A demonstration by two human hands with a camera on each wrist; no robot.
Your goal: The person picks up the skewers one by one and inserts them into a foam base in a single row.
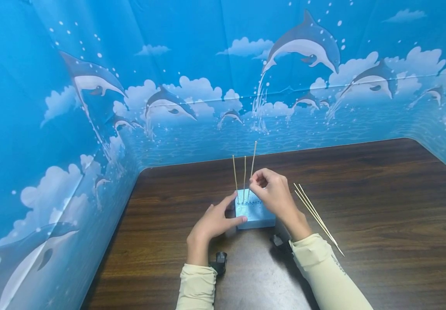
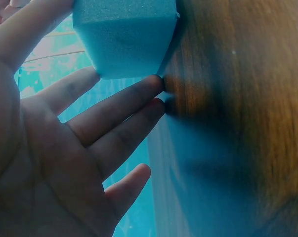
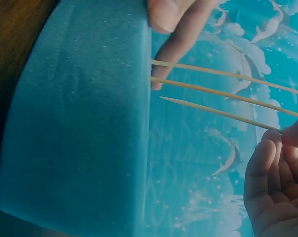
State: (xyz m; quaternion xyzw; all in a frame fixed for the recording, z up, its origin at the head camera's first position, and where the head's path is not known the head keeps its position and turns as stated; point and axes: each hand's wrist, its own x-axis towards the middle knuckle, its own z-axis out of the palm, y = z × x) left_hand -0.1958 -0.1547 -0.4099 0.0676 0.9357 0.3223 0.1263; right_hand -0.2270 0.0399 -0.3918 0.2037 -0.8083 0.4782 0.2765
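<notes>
On the table (image 1: 401,193), I log one block (image 1: 258,213), foam by its look, presumably light and easily dented, best braced by its sides, where the left hand (image 1: 213,219) rests, fingers spread. Over it, one stick (image 1: 253,159), likely stiff yet snappable, best taken low, pinched in the right hand (image 1: 275,191), its tip clear of the foam; two standing sticks (image 1: 245,172) leftward, loose sticks (image 1: 321,220) rightward. Unclear to me: the standing pair's depth, the loose count.
</notes>
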